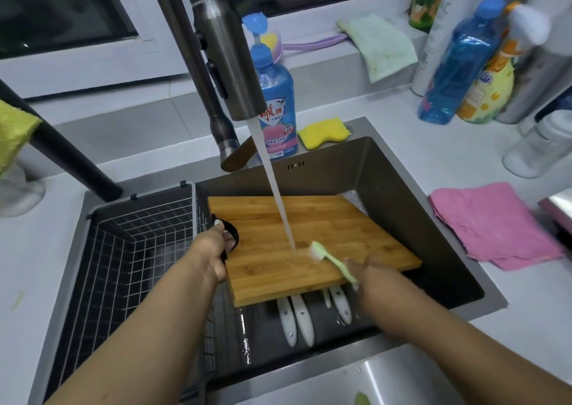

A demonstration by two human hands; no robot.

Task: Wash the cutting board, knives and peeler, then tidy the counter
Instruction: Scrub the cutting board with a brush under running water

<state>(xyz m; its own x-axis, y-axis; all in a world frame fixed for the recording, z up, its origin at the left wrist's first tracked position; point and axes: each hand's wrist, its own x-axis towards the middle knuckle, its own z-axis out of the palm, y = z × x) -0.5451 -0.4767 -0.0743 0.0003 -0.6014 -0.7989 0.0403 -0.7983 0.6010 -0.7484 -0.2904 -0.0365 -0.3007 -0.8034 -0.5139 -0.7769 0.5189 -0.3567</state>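
A wooden cutting board (309, 237) lies tilted across the sink (402, 188) under running water from the faucet (229, 64). My left hand (213, 249) grips the board's left edge at its black handle hole. My right hand (368, 268) holds a light green brush (331, 259), whose white bristles touch the board where the water lands. Several white knife handles (297, 318) stick out from under the board's near edge; their blades are hidden. No peeler can be made out.
A wire drain basket (139, 249) fills the sink's left part. Behind the sink stand a blue dish soap bottle (275, 95) and a yellow sponge (323, 132). A pink cloth (495, 228) lies on the right counter; bottles (464, 64) crowd the back right corner.
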